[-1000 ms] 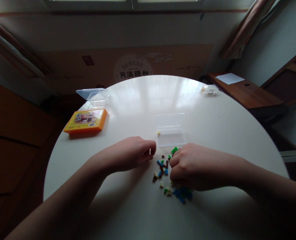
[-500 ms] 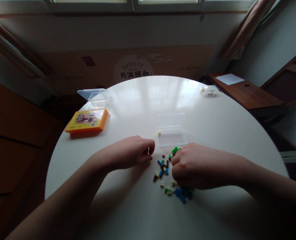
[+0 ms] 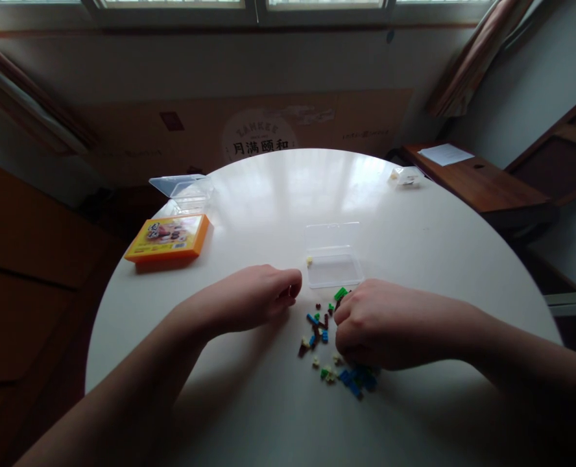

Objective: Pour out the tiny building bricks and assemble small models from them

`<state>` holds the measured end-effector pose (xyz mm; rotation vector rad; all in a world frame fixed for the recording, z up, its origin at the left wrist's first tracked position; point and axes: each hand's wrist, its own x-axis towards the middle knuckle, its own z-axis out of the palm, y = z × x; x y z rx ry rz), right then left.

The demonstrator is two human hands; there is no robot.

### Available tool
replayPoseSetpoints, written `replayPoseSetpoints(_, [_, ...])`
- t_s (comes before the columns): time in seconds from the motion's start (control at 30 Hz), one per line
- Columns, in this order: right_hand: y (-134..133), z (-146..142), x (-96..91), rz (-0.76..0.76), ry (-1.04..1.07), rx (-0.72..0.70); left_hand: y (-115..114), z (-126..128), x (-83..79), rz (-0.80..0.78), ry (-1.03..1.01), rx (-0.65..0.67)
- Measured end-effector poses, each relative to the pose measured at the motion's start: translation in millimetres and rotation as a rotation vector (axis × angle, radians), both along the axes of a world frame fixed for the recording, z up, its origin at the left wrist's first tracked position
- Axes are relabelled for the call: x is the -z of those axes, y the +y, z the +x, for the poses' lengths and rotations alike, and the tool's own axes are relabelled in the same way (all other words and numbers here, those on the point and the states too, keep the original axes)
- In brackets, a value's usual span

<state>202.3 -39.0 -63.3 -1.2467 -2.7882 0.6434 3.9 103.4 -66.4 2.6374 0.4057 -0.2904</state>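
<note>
Two bare hands reach over a round white counter (image 3: 249, 408). The left hand (image 3: 261, 297) is curled, thumb and fingers bent towards each other, just beside the scattered pieces; whether it pinches anything cannot be told. The right hand (image 3: 390, 327) is also curled, knuckles up, low over the right side of the scatter; its fingertips are hidden, so whether it grips a piece cannot be told either.

Pieces this small seem to call for a light touch: pinching one at a time between thumb and fingertip, nudging tangled ones apart first, and lifting the right palm enough to see what lies beneath it.

The small plastic bricks (image 3: 325, 336) lie loosely on the counter between and in front of the hands. Blue bricks (image 3: 351, 385) cluster at the near edge; a green brick (image 3: 340, 294) sits at the far edge, near the right hand. Dark brown and pale yellow bits are mixed among them, many too small to make out.

Just beyond is a shallow clear tray (image 3: 335, 285), with one pale yellow piece (image 3: 309, 261) in its far left corner. Farther left rests an orange-edged box (image 3: 168, 238) with a yellow printed top.
</note>
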Motion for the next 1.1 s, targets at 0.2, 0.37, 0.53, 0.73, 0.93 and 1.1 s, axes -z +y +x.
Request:
replayPoseSetpoints(0.2, [5.6,14.8,-0.7,0.056,0.204,0.168,-0.2,-1.1,0.2,0.047,0.016,0.006])
replayPoseSetpoints(0.37, [19.5,27.9,10.7,0.265,0.192,0.508,0.7,-0.1,0.8,0.067,0.020,-0.015])
replayPoseSetpoints(0.53, [30.0,30.9,21.0,0.285,0.089,0.676,3.8,-1.4,1.3,0.084,0.015,-0.034])
replayPoseSetpoints(0.73, [36.0,28.9,25.1,0.228,-0.006,0.759,6.9,-2.4,3.7,0.107,0.026,-0.041])
replayPoseSetpoints(0.93, [42.6,24.6,23.9,0.192,-0.089,0.785,-1.3,5.1,3.3,0.106,-0.015,0.000])
replayPoseSetpoints(1.1, [41.6,24.5,24.4,0.220,-0.063,0.782,-6.2,8.1,2.1,0.040,-0.049,0.065])
